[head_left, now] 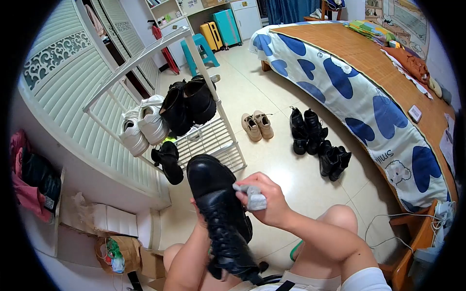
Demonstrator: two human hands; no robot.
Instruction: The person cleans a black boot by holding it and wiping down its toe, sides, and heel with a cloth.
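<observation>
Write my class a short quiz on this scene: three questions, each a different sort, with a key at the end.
1. True or false: the left hand supports the black boot while the right hand holds a grey cloth.

2. Multiple choice: what colour is the suitcase standing beside the yellow suitcase?
A) Red
B) Teal
C) White

3. Fill in the blank: the beige shoes stand on the floor between the bed and the white ____.

Key: 1. True. 2. B. 3. Shoe rack.
</observation>
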